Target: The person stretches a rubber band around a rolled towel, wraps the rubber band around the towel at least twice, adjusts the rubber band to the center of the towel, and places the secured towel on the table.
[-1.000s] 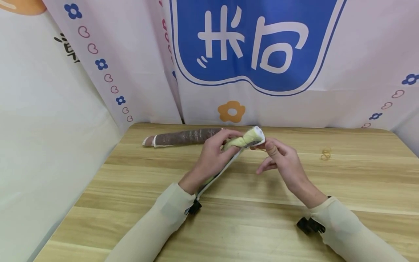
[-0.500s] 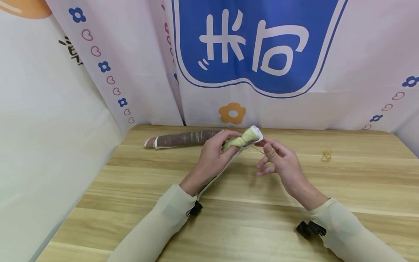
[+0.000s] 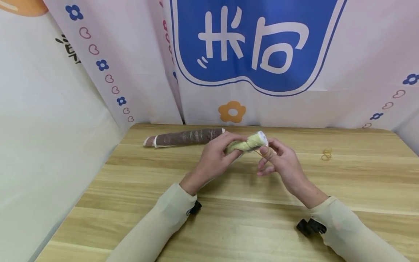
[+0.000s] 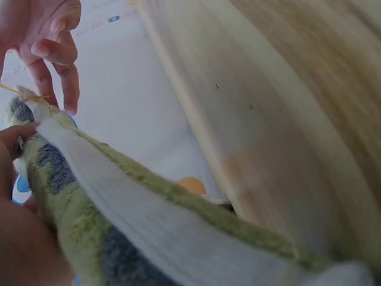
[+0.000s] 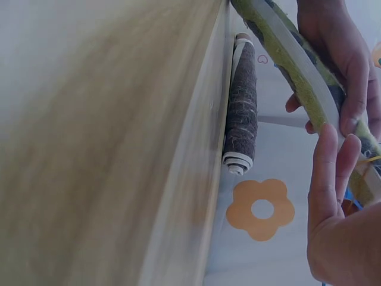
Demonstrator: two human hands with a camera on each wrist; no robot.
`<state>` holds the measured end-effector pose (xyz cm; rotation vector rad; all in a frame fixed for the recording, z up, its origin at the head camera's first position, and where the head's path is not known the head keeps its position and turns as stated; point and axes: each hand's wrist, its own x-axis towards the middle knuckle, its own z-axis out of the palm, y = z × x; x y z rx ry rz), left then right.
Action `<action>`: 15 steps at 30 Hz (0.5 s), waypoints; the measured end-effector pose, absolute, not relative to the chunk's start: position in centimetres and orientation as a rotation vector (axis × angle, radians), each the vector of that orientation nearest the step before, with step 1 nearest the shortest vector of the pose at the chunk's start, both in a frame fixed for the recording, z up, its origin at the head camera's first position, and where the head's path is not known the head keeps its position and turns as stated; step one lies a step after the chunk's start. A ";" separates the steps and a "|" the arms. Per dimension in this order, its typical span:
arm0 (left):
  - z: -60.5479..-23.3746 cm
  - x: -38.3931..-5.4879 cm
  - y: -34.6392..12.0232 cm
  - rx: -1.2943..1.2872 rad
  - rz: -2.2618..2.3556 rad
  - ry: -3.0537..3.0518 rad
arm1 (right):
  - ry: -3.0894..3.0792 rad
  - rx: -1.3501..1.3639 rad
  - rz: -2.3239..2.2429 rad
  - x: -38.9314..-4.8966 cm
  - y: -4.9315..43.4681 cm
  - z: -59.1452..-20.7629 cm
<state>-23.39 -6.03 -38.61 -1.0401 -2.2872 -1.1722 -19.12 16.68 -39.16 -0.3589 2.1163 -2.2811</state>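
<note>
My left hand [image 3: 216, 156] grips a rolled fuzzy cloth [image 3: 253, 141], pale green with grey patches and a white edge strip. The roll slants up to the right above the table, and its far end, white in the middle, sticks out past the fingers. Just beyond that end, my right hand [image 3: 289, 165] pinches a thin yellow rubber band [image 4: 7, 88] between thumb and fingers. The band is stretched from the roll, around its end section. In the right wrist view the white strip [image 5: 297, 56] runs along the roll's length.
A dark brown rolled cloth [image 3: 190, 137] with white edges lies at the back left of the wooden table [image 3: 242, 233]. Several loose rubber bands [image 3: 326, 154] lie to the right. Behind the table's back edge hangs a printed white and blue backdrop [image 3: 278, 83].
The roll's end has shifted slightly right and down in the head view, and less of its length shows beneath my left wrist. My right thumb has come in closer to the roll's end.
</note>
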 end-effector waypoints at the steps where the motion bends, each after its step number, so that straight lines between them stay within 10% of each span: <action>1: -38.6 -23.4 -6.0 -1.042 -1.163 -2.297 | 2.112 -0.366 -2.284 -19.1 16.7 -39.1; 15: -38.7 -23.6 -6.7 -1.146 -0.927 -2.410 | 2.392 -0.376 -1.931 -19.8 17.4 -38.8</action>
